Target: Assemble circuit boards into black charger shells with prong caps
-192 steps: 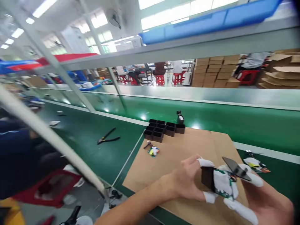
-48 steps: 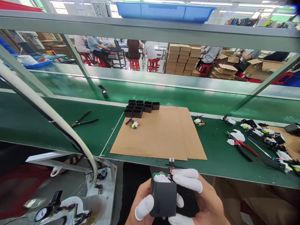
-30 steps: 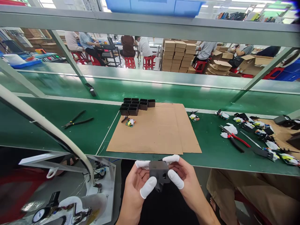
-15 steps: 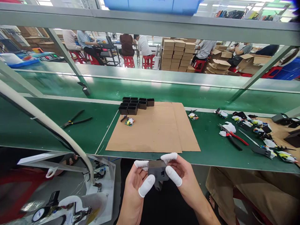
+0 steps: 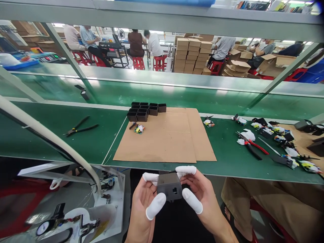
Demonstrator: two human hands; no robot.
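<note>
A black plastic power adapter housing with a small square port in its near face is held between my hands, just off the bench's front edge. My left hand grips its left side with thumb and finger, both in white finger cots. On the right side, my right hand holds it the same way, also in white cots. Beyond them lies a cardboard sheet. Several open black cases stand in rows at its far left corner, and a small circuit board with yellow and white parts lies in front of them.
Black-handled pliers lie left on the green bench. At right are red-handled pliers, tweezers and several circuit boards. A thick hose crosses the left side. A neighbour's leg is at lower right.
The housing has turned in my hands, so its top face shows more and the part beneath it shows less. My right thumb has shifted slightly down and right. The camera view has tilted down slightly.
</note>
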